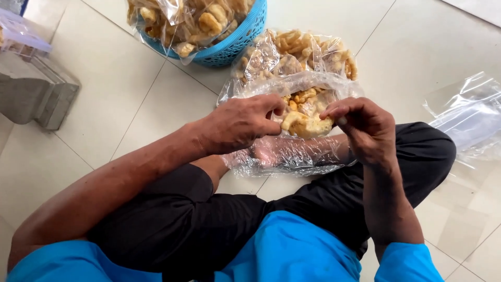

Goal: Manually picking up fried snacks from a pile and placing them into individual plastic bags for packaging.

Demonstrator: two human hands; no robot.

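Head view, looking straight down: I've got both hands up over my crossed legs, working at a clear bag (292, 151) that lies across my lap. My left hand (240, 124) has its fingers pinched together on the bag's open rim, thumb against fingertips. My right hand (365, 128) is curled, fingertips pinching the rim on the other side, and between the two hands sits a clump of yellow-brown crackers (305, 122), just at the bag's mouth. I can't tell whether the right fingers grip plastic alone or a cracker as well. Through the film below I see one foot, the bag draped over it. Just beyond the hands lies a second bag of crackers (297, 55) on the tiled floor (130, 109), touching the open bag's far edge. Farther up, a blue basket (235, 44) holds more bagged crackers. Off to my right, well apart, loose clear bags (467, 117) lie flat on the tiles. At far left stands a grey stone block (36, 96).
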